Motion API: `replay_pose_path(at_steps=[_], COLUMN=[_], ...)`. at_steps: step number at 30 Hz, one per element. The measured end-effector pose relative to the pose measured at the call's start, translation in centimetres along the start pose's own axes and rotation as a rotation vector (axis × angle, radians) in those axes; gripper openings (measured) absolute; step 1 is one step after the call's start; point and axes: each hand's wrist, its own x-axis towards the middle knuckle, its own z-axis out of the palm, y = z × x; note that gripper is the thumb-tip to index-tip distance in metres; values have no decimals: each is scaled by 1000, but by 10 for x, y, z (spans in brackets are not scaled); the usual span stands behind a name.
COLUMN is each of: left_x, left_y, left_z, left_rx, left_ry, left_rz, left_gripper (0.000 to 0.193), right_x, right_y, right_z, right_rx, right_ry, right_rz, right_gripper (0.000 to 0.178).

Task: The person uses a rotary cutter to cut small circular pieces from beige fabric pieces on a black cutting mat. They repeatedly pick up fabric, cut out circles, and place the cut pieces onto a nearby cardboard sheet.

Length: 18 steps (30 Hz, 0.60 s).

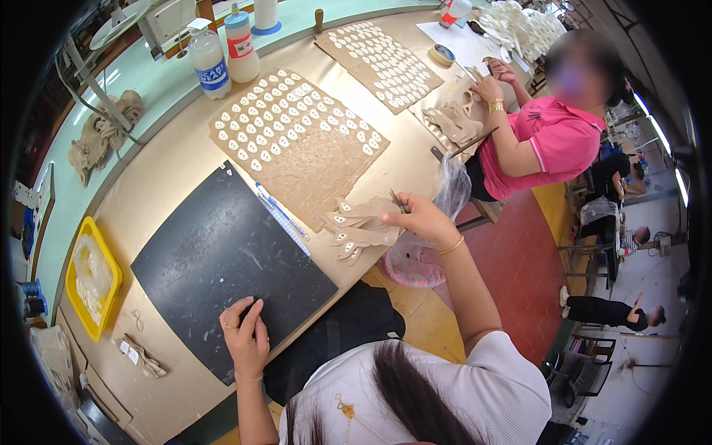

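Observation:
My right hand [424, 222] is closed around a small dark pointed metal tool [398, 202], like thread snips or tweezers. Just left of it, by the table's front edge, lies a loose pile of beige fabric gloves [360, 228] with white teardrop-shaped patches. My left hand [246, 337] rests at the front of a black mat [215, 256], its fingers curled in and drawn together. Something small and dark shows at their tips, too small to name. Beyond the gloves, a brown board [319, 167] carries rows of white teardrop patches, with a bare area at its near side.
Pens and a ruler [282, 219] lie beside the mat. A yellow basket [115, 263] stands at left near a beige bundle [141, 356]. Bottles [241, 48] stand at the back, beside a second patch board [378, 63]. At right, a co-worker in pink [549, 141] handles similar gloves.

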Motion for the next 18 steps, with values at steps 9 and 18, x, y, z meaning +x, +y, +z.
replay_pose_path(at_steps=[9, 18], left_x=[-1, 0], left_y=[1, 1], left_z=[2, 1], left_rx=[-3, -18], left_ry=[-4, -2], left_rz=[-24, -29], left_gripper=[31, 31], right_x=[16, 71], right_y=[-55, -112], right_z=[-98, -214], right_rx=[-311, -103], right_ry=[247, 550], right_rz=[-313, -206], right_gripper=[35, 31])
